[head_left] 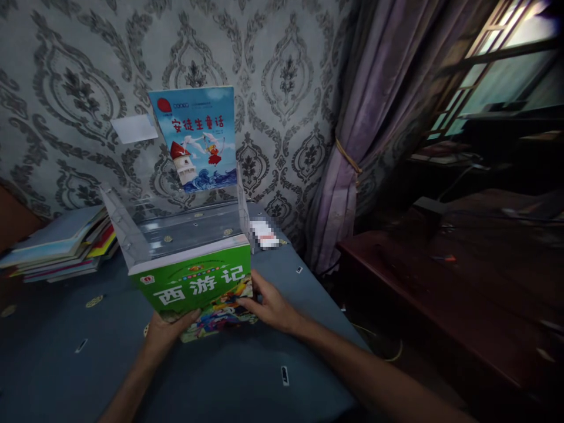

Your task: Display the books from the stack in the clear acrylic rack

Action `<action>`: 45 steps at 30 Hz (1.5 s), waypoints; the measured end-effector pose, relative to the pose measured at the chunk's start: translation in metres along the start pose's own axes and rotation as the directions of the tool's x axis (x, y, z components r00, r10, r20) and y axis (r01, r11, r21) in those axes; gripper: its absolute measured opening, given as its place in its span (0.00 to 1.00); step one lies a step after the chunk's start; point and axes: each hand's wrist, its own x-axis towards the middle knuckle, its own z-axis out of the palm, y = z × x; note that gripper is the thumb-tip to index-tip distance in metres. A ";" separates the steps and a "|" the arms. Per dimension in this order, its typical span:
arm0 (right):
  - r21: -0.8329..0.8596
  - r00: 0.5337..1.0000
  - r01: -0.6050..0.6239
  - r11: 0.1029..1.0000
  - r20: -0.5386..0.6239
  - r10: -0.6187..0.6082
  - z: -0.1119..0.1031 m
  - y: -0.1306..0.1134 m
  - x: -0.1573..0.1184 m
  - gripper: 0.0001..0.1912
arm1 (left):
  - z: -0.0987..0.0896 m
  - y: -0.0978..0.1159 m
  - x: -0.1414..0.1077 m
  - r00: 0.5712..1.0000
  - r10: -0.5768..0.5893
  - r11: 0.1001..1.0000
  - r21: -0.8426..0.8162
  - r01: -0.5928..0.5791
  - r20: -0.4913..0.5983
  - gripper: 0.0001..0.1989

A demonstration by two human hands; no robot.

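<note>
Between my two hands is a green book with white Chinese characters and a colourful picture on its cover. My left hand grips its lower left edge, thumb on the cover. On its right edge my right hand is closed, thumb in front and the other fingers partly hidden behind. Just beyond the green book stands a clear plastic rack with see-through sides. A blue book with red characters, a tower and waves on its cover stands upright at the rack's far end, near the wall.
A stack of books lies on the grey-blue table cover at the left. A blurred-out white item lies right of the rack. Behind is a patterned wall; a tied curtain and dark red table are at right.
</note>
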 end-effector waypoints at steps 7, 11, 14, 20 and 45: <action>-0.048 1.000 0.015 0.999 -0.019 -0.016 0.000 -0.002 -0.001 0.25 | 0.010 0.015 -0.009 0.995 0.070 0.996 0.061 -0.066 -0.068 0.33; -0.023 1.000 0.003 1.000 -0.009 -0.003 0.000 -0.003 -0.001 0.26 | 0.008 0.008 -0.006 0.999 0.034 0.999 0.013 -0.033 -0.035 0.35; -0.023 1.000 -0.006 1.000 -0.012 0.006 0.001 -0.002 -0.001 0.25 | 0.004 0.002 -0.003 1.000 0.008 0.999 -0.040 -0.007 0.017 0.36; -0.009 1.000 -0.010 1.000 -0.009 0.010 0.001 0.001 -0.003 0.23 | 0.000 -0.003 0.001 0.998 -0.001 0.999 -0.044 0.003 0.055 0.35; -0.092 0.999 -0.048 0.995 -0.030 0.046 0.002 -0.008 -0.003 0.19 | 0.000 0.000 0.000 0.999 0.010 0.999 -0.053 -0.007 0.047 0.34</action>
